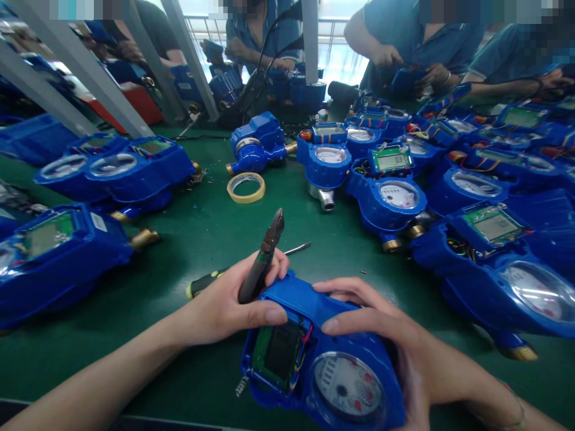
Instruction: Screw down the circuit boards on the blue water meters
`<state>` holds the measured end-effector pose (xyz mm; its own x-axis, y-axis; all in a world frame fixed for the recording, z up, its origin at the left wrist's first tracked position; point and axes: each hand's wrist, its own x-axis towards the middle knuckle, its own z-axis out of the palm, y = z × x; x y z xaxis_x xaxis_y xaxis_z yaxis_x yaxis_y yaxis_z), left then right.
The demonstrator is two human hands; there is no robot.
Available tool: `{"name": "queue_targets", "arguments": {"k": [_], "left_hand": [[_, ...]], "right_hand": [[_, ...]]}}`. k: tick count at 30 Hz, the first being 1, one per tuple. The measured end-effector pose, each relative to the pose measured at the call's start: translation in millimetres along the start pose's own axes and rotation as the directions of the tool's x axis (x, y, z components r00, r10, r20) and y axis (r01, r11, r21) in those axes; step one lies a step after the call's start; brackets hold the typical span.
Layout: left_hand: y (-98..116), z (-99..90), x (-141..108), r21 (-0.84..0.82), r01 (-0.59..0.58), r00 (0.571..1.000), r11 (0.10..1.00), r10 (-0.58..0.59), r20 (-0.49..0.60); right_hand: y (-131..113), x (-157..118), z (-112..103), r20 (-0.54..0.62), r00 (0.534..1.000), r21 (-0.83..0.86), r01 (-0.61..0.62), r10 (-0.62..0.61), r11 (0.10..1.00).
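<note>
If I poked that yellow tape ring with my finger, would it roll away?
Probably not: the tape lies flat on the table, so a poke would likely make it slide instead. It would probably feel light, since its middle is one big hole. Stood up on its edge, though, its round shape might well let it roll.

Head-height view, forward and down (wide).

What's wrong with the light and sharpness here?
Head view: the windows look blown out; glare streaks the clear cover at far right; meters near the side edges look stretched; far workers appear softer than the held meter; pixelated blocks mask parts of the top.
</note>
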<state>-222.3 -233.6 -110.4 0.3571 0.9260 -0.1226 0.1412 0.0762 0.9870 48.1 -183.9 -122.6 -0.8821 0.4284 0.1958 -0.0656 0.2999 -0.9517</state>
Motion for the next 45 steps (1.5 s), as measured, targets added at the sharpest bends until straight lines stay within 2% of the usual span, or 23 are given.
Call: {"name": "queue_targets", "arguments": {"k": [5,11,13,27,45], "left_hand": [[5,5.0,2,0.006,0.052,0.998,0.999,-0.052,-0.044],[11,22.0,10,-0.011,0.121,0.954,0.993,-0.119,-0.274],[13,25.8,13,-0.017,0.134,0.943,0.991,-0.133,-0.305],[15,30.8,19,-0.097,0.233,0.911,0.968,-0.252,-0.327],[17,34.1,24,-0.187,0.191,0.915,0.964,-0.244,-0.322]], "right_hand": [[1,0,0,0.009,1.000,0.012,-0.007,0.007,1.000],[3,4,-5,-0.026,1.000,0.047,-0.012,0.013,0.999],[6,6,-7,-0.027,0.999,0.075,-0.015,0.017,0.997],[6,8,-12,-0.036,0.999,0.102,-0.010,0.014,0.995],[19,6,-14,-0.049,0.998,0.170,0.038,-0.030,0.985]]}}
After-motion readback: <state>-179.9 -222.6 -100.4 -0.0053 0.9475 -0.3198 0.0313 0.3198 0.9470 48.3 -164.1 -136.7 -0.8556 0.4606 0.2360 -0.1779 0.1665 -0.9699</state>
